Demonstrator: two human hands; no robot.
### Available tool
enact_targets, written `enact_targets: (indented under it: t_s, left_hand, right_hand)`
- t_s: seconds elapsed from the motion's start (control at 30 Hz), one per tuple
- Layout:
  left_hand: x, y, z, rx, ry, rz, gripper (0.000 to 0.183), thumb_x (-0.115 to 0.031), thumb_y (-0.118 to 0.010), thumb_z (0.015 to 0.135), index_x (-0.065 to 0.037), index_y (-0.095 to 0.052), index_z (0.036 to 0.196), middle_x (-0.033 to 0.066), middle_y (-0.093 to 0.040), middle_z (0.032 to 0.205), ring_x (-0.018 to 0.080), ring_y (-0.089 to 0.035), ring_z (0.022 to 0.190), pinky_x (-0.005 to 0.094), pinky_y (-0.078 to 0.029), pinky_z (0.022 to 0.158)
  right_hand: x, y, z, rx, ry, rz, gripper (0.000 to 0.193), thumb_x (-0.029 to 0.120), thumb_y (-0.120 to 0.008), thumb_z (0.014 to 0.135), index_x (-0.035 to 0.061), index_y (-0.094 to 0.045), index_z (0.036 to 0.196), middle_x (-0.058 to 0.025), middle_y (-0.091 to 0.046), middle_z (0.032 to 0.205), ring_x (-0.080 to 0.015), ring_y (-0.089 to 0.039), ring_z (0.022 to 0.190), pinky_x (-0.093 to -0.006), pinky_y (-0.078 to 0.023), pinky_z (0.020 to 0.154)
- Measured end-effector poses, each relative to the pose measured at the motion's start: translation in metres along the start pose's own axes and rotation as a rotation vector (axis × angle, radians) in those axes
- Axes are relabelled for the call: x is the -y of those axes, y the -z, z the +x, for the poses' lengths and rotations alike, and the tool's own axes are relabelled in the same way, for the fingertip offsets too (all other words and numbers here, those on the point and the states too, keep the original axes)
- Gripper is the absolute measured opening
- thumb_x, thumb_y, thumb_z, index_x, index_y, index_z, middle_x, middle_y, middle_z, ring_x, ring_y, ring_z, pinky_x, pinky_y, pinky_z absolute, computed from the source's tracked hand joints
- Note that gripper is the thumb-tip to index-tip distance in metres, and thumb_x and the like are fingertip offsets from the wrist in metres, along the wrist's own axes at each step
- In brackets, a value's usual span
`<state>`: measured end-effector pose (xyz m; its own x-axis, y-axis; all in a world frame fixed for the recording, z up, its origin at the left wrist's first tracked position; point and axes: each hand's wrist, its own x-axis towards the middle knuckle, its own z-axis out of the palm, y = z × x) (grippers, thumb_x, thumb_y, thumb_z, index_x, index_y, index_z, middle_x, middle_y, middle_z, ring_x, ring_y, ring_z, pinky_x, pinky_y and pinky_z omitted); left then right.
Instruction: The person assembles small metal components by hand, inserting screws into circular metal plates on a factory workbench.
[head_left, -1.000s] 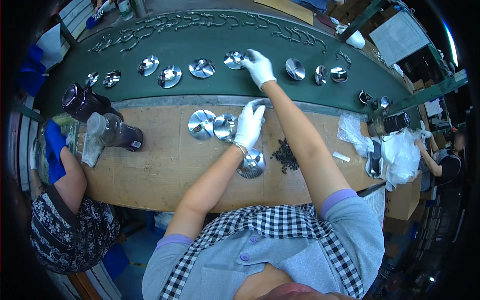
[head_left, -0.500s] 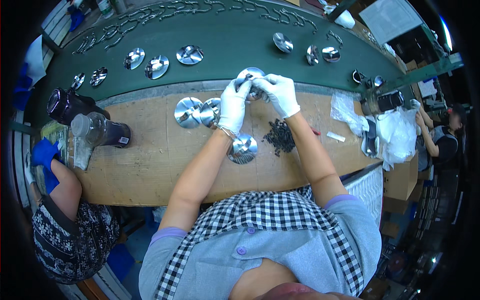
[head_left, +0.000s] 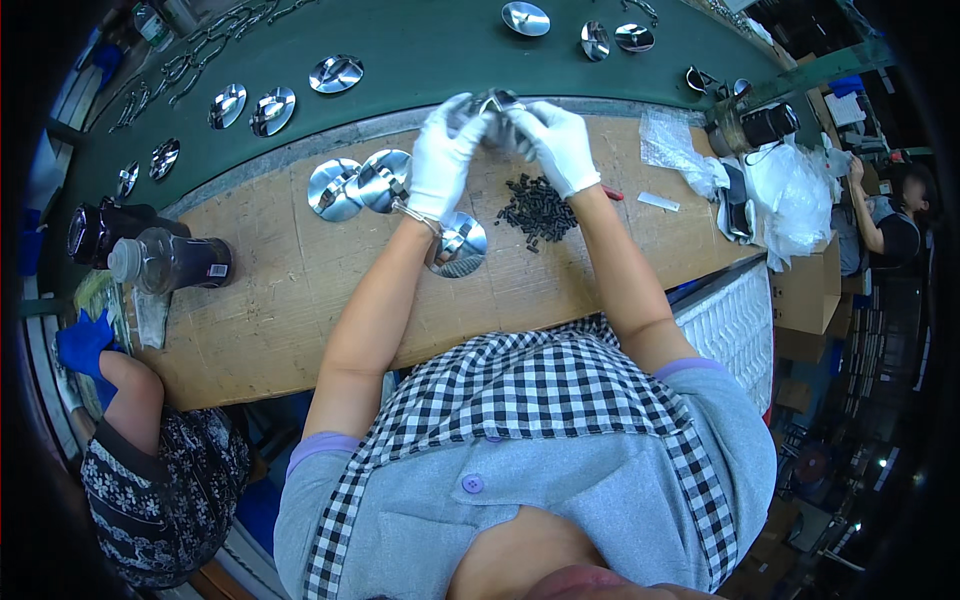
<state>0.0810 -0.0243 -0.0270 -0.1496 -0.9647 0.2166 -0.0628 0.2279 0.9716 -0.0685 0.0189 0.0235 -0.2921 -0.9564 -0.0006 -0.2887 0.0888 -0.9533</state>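
Observation:
Both my hands wear white gloves and meet over the far edge of the cardboard-topped bench. Between them is a shiny metal disc [head_left: 502, 104], tilted and blurred by motion. My left hand [head_left: 443, 165] is closed on its left side, and my right hand [head_left: 558, 148] grips its right side. Beside my left wrist lie two polished discs, one [head_left: 334, 190] partly touching the other [head_left: 383, 180]. A third disc [head_left: 460, 246] rests nearer me, partly behind my left wrist. A pile of small black pieces [head_left: 537, 210] lies by my right forearm.
Beyond the bench runs a green belt [head_left: 430, 50] with several discs and curved metal parts. Dark jars [head_left: 175, 262] stand at the left. Plastic wrap [head_left: 795, 220] and a black jar [head_left: 765, 125] are at the right. Other people are at both sides.
The disc between my hands has turned from showing its bright face to a tilted, darker, blurred view. The whole scene has shifted up and left in the picture.

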Motion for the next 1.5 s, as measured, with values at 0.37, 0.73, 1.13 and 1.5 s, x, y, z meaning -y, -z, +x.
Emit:
enact_targets:
  t_s: [0.37, 0.73, 1.13, 1.5]
  left_hand:
    - [0.007, 0.006, 0.003, 0.127, 0.23, -0.262, 0.035, -0.025, -0.047, 0.096, 0.002, -0.059, 0.116, 0.0134, -0.066, 0.102, 0.0171, -0.062, 0.091, 0.03, -0.05, 0.075]
    - [0.005, 0.005, -0.001, 0.152, 0.334, -0.464, 0.035, -0.024, -0.05, 0.096, 0.0, -0.057, 0.12, 0.0093, -0.064, 0.107, 0.0151, -0.061, 0.094, 0.0276, -0.049, 0.082]
    - [-0.004, 0.008, -0.001, 0.105, 0.107, -0.134, 0.034, -0.025, -0.05, 0.095, 0.0, -0.06, 0.115, 0.016, -0.066, 0.107, 0.0252, -0.063, 0.098, 0.0332, -0.047, 0.085]
    - [0.001, 0.005, -0.005, 0.024, -0.229, 0.186, 0.029, -0.02, -0.047, 0.096, -0.002, -0.06, 0.115, 0.0167, -0.065, 0.108, 0.0293, -0.063, 0.099, 0.0347, -0.048, 0.086]
  right_hand:
    - [-0.044, 0.02, -0.034, 0.084, 0.276, -0.987, 0.015, 0.023, -0.062, 0.08, 0.0115, -0.071, 0.084, -0.0101, -0.065, 0.088, -0.0299, -0.059, 0.09, -0.0396, -0.048, 0.081]
    - [-0.011, -0.005, -0.024, 0.038, 0.003, -0.13, 0.02, 0.016, -0.061, 0.086, -0.0015, -0.063, 0.096, -0.0125, -0.067, 0.091, -0.0175, -0.062, 0.078, -0.0294, -0.049, 0.07]
    - [0.003, -0.022, -0.028, 0.023, 0.01, 0.177, 0.02, 0.002, -0.063, 0.084, -0.0037, -0.067, 0.103, -0.0081, -0.068, 0.092, -0.0119, -0.063, 0.078, -0.0238, -0.051, 0.07]
    - [0.0, -0.021, -0.024, -0.014, 0.096, -0.098, 0.019, 0.008, -0.067, 0.082, 0.0021, -0.071, 0.1, -0.0081, -0.07, 0.088, -0.0117, -0.064, 0.076, -0.0251, -0.052, 0.069]
